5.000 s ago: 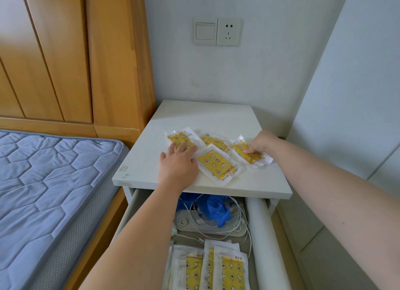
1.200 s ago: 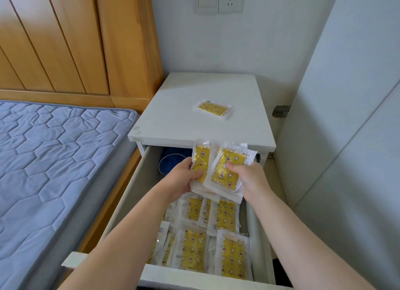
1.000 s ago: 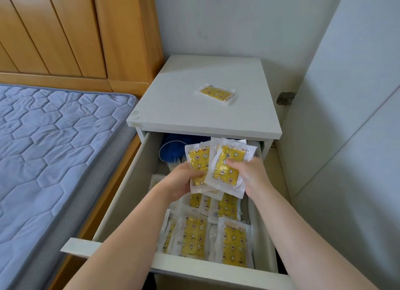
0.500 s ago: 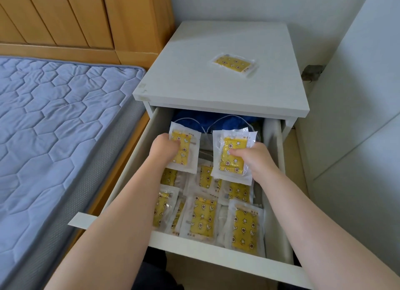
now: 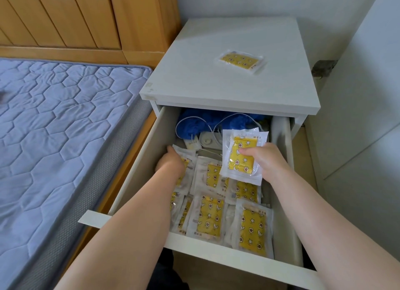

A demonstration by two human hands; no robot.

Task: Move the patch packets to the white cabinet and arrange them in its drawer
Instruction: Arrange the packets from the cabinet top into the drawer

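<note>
White drawer open, right hand pinching packet, left hand along sidewall

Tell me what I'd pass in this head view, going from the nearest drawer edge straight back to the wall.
drawer front → front row of packets lying in the drawer → held packet, pinched by the right hand → blue cloth at the drawer's back → cabinet top → lone packet on it → wall

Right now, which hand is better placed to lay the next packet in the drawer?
Right. The right hand pinches a packet above the drawer; the left hand is down on the laid packets at the left.
</note>
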